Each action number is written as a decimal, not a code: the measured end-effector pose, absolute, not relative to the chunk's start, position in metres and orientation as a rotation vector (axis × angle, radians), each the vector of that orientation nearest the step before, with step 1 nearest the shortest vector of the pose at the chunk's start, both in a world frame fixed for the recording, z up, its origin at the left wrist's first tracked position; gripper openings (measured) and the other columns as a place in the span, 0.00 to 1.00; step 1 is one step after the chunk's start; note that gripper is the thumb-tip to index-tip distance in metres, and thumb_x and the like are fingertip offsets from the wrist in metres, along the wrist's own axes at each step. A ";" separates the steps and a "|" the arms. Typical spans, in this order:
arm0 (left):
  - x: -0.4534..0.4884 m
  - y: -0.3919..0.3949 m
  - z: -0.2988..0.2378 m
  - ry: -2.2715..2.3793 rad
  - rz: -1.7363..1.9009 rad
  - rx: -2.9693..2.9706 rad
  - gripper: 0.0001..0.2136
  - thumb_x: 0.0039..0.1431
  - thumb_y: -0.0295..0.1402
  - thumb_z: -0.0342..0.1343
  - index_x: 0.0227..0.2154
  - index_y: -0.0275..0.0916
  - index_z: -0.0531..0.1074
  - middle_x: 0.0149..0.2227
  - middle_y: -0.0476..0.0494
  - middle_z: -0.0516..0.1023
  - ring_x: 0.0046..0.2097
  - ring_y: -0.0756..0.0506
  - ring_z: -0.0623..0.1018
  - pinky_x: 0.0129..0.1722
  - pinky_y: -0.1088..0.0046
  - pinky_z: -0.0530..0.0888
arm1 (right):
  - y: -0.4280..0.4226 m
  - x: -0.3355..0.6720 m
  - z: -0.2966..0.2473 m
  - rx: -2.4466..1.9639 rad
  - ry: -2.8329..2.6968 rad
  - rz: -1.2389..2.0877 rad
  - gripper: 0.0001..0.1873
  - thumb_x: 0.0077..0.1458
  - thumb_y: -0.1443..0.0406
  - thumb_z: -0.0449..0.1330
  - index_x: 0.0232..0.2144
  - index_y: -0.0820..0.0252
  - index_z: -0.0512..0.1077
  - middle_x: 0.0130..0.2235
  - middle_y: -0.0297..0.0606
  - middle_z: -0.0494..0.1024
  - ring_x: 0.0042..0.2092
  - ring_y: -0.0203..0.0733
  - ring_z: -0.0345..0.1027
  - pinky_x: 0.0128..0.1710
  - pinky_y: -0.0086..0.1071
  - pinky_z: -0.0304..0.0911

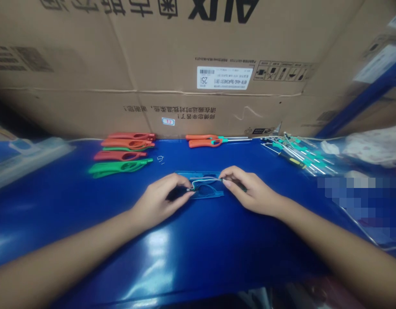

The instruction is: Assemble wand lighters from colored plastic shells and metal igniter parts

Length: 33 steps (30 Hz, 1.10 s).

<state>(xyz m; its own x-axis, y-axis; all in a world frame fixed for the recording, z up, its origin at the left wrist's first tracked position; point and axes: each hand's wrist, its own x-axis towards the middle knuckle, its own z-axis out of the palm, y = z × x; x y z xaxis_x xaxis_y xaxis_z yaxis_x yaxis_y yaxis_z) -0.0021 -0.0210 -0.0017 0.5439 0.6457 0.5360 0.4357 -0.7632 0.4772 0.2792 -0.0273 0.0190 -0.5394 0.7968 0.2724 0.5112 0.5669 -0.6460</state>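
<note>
Two blue see-through lighter shell halves (214, 194), with finger openings, lie on the blue table (198, 244) beneath my fingertips. Thin white and dark wires (204, 180) stretch above them from one hand to the other. My left hand (162, 195) is closed in a pinch on the wires' left end, at a small dark piece. Thumb and forefinger of my right hand (249, 189) pinch the other end of the wires, by the shell's upper right. What else the right fingers cover is hidden.
Red, orange and green lighter shells (123, 155) lie at the back left beside small metal bits (160, 159). Orange lighters with metal rods (204, 142) rest against a cardboard box (172, 64). Rods with teal parts (310, 156) and a yellow-black screwdriver (296, 162) are at right.
</note>
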 end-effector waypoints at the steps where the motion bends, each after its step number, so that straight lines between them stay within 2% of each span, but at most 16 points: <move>1: -0.002 -0.021 -0.001 0.871 1.041 2.501 0.05 0.64 0.30 0.60 0.41 0.39 0.71 0.39 0.46 0.80 0.40 0.49 0.80 0.43 0.74 0.76 | -0.028 0.279 0.019 -1.037 -2.256 0.685 0.09 0.69 0.61 0.50 0.48 0.56 0.65 0.29 0.30 0.69 0.27 0.33 0.61 0.28 0.27 0.57; 7: -0.001 -0.024 0.002 0.812 1.105 2.505 0.04 0.64 0.28 0.58 0.41 0.38 0.71 0.38 0.46 0.79 0.39 0.49 0.80 0.41 0.74 0.77 | -0.028 0.279 0.021 -0.957 -2.285 0.622 0.11 0.69 0.64 0.50 0.51 0.54 0.67 0.39 0.36 0.76 0.35 0.36 0.70 0.37 0.31 0.64; 13: -0.002 -0.025 0.001 0.790 1.210 2.535 0.07 0.64 0.25 0.58 0.43 0.39 0.70 0.39 0.45 0.78 0.40 0.49 0.79 0.42 0.73 0.77 | -0.026 0.280 0.018 -0.939 -2.321 0.677 0.10 0.69 0.65 0.50 0.49 0.54 0.68 0.39 0.37 0.77 0.39 0.39 0.72 0.40 0.33 0.66; 18: -0.003 -0.024 0.002 0.746 1.212 2.554 0.10 0.63 0.22 0.58 0.46 0.39 0.70 0.39 0.45 0.77 0.41 0.49 0.78 0.43 0.74 0.76 | -0.029 0.280 0.017 -0.945 -2.236 0.845 0.11 0.69 0.65 0.50 0.52 0.56 0.64 0.39 0.38 0.78 0.39 0.38 0.74 0.39 0.32 0.67; 22: -0.002 -0.023 0.003 0.756 1.197 2.568 0.11 0.64 0.22 0.56 0.47 0.39 0.69 0.40 0.45 0.77 0.41 0.49 0.77 0.43 0.74 0.75 | -0.032 0.278 0.019 -0.901 -2.161 0.957 0.10 0.70 0.65 0.49 0.52 0.55 0.62 0.37 0.35 0.78 0.34 0.33 0.72 0.36 0.29 0.66; 27: -0.002 -0.024 0.003 0.761 1.250 2.572 0.12 0.64 0.21 0.55 0.48 0.39 0.69 0.39 0.46 0.77 0.39 0.49 0.77 0.42 0.74 0.75 | -0.036 0.276 0.019 -0.858 -2.127 1.028 0.10 0.71 0.65 0.48 0.52 0.55 0.61 0.36 0.32 0.78 0.25 0.28 0.64 0.30 0.27 0.62; 31: -0.004 -0.025 0.002 0.735 1.282 2.560 0.13 0.64 0.20 0.54 0.49 0.39 0.69 0.38 0.46 0.77 0.38 0.49 0.77 0.41 0.74 0.75 | -0.036 0.276 0.019 -0.864 -2.176 1.016 0.11 0.71 0.66 0.48 0.53 0.54 0.61 0.37 0.32 0.78 0.24 0.28 0.62 0.26 0.26 0.59; 33: -0.006 -0.025 0.001 0.732 1.275 2.563 0.12 0.64 0.21 0.54 0.48 0.39 0.70 0.37 0.46 0.77 0.38 0.50 0.77 0.40 0.74 0.75 | -0.036 0.277 0.021 -0.874 -2.232 0.968 0.12 0.71 0.66 0.48 0.53 0.54 0.63 0.38 0.32 0.78 0.27 0.29 0.64 0.28 0.26 0.60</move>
<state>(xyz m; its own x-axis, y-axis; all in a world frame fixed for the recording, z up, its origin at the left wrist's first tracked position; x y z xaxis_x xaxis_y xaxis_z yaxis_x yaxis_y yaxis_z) -0.0055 -0.0246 0.0012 0.5092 0.5063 0.6959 0.3458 -0.8609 0.3732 0.2766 -0.0363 0.0212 -0.6378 0.7376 0.2216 0.3424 0.5293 -0.7763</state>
